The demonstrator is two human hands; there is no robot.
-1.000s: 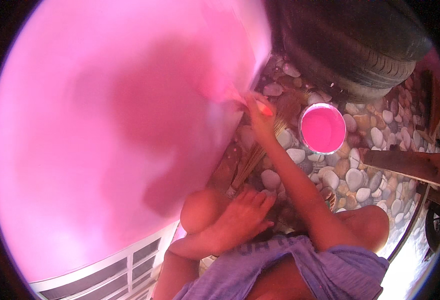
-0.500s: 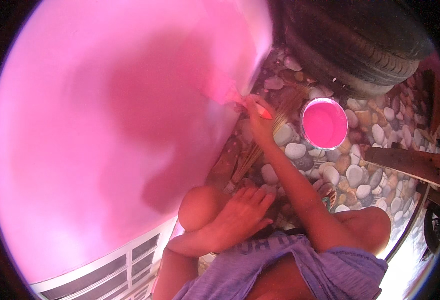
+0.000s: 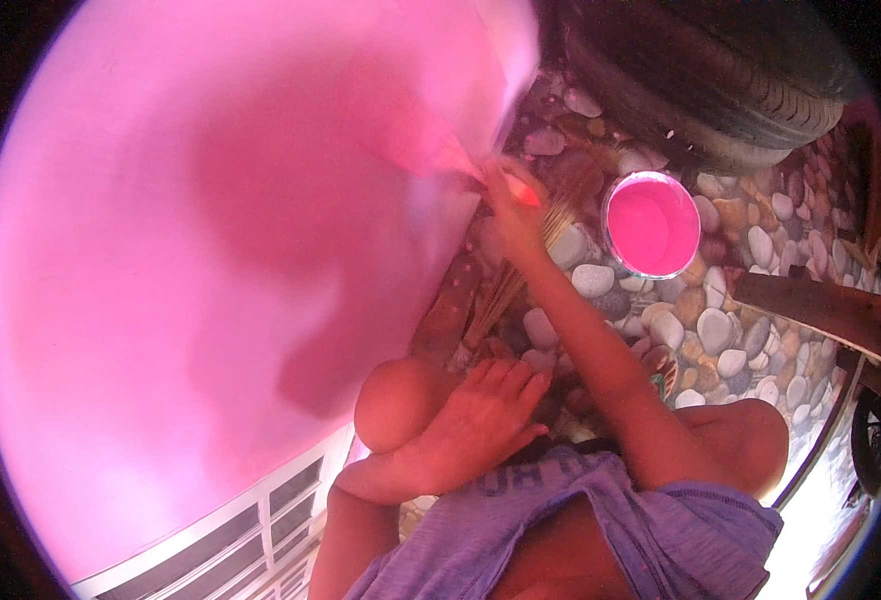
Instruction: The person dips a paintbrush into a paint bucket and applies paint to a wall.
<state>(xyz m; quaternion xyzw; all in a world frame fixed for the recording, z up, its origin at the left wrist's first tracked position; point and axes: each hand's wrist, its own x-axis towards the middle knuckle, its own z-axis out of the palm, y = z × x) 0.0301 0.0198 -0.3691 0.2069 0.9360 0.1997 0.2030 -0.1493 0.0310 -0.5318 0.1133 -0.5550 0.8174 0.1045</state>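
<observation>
Right hand (image 3: 509, 215) is clamped around a brush (image 3: 461, 160), pressing it against the pink wall (image 3: 211, 250). Pink paint tub (image 3: 652, 224) sits at 3 o'clock from it on the pebbles (image 3: 721, 330). Left hand (image 3: 486, 420) rests open, fingers spread, on the knee (image 3: 396, 400).

The painted wall (image 3: 211, 280) fills the left of the scene. The pebble ground (image 3: 731, 330) lies to its right. The paint pot (image 3: 653, 224) stands on the pebbles, right of the right hand (image 3: 509, 205). The tyre (image 3: 701, 80) lies beyond the pot, at the far right. The left hand (image 3: 481, 425) rests on the knee (image 3: 396, 405), near centre.
</observation>
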